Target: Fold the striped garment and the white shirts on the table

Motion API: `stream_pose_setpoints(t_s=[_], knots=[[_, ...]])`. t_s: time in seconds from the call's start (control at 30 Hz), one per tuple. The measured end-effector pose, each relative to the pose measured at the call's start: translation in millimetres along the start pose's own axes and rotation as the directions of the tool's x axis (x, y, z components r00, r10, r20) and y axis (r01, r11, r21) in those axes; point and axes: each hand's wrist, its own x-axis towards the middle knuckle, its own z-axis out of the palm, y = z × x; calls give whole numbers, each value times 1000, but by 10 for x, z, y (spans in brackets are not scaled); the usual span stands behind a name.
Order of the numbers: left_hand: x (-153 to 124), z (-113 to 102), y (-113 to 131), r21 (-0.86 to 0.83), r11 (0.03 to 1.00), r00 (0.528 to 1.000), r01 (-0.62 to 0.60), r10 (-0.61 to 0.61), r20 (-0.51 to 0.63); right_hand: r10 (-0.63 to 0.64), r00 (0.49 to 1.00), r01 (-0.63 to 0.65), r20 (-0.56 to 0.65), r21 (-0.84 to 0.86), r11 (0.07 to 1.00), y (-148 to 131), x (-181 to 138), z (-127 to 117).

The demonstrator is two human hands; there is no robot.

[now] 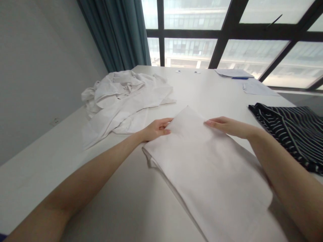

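Note:
A folded white cloth [209, 168], perhaps a garment, stretches from the middle of the table toward me, its far corner pointing at the window. My left hand [157, 129] grips its left edge near that corner, thumb toward me and fingers on the far side. On the opposite edge, my right hand [224, 126] pinches the cloth between thumb and fingers. Layers show along the cloth's left side, where a fold hangs slightly loose. What lies under the cloth is hidden.
A rumpled heap of white cloth [126, 92] lies at the back left of the white table [199, 89]. Black-and-white striped fabric [295, 129] is at the right. Papers [259, 88] and a blue pen [239, 78] are near the window; a blue curtain [118, 33] hangs behind.

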Motion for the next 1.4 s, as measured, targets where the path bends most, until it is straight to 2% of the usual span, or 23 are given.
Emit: stream_pose_setpoints(t_s=[0.07, 0.17, 0.27, 0.37, 0.47, 0.53, 0.6, 0.63, 0.7, 0.83, 0.9, 1.0, 1.1, 1.2, 1.3, 1.4], knots=[[1, 7, 7, 2, 1000, 1000, 0, 0, 14, -36, 997, 42, -64, 99, 994, -13, 43, 88], [-5, 4, 17, -17, 1000, 1000, 8, -8, 7, -11, 993, 28, -114, 148, 989, -11, 102, 174], [-22, -27, 40, -33, 999, 999, 23, -24, -32, 36, 986, -8, -163, 168, 986, 14, 124, 170], [-28, -86, 60, -90, 995, 995, 30, -39, -93, 66, 956, -11, -285, 193, 981, 52, 124, 114], [1, -146, 55, -277, 961, 988, 7, -50, -149, 114, 895, -30, -431, 197, 980, 103, 139, 63], [34, -169, 42, -383, 922, 981, -49, -27, -191, 155, 825, -36, -544, 223, 974, 144, 161, 43], [62, -171, 28, -434, 896, 978, -92, -1, -210, 200, 757, -12, -622, 293, 956, 181, 185, 31], [72, -164, 21, -440, 893, 979, -97, 5, -206, 226, 746, 7, -626, 347, 938, 196, 194, 25], [81, -139, 6, -418, 904, 979, -95, 8, -206, 275, 782, 25, -559, 469, 883, 212, 199, 5], [75, -102, -29, -318, 945, 962, -74, -16, -273, 263, 926, -44, -273, 612, 790, 198, 145, -66], [72, -107, -42, -300, 952, 956, -61, -31, -292, 241, 952, -73, -187, 628, 775, 192, 111, -97], [70, -130, -43, -312, 948, 958, -60, -33, -283, 232, 956, -65, -179, 641, 765, 219, 107, -100], [73, -140, -39, -314, 948, 965, -61, -24, -262, 239, 942, -50, -238, 602, 797, 288, 168, -54], [88, -125, -60, -263, 960, 946, -92, 2, -324, 272, 898, -69, -346, 500, 863, 352, 254, 3], [116, -101, -114, -121, 983, 895, -137, 70, -439, 264, 810, -176, -524, 212, 961, 373, 311, 45], [130, -69, -161, 162, 968, 831, -189, 246, -499, 126, 710, -300, -693, -135, 944, 355, 314, 102]])
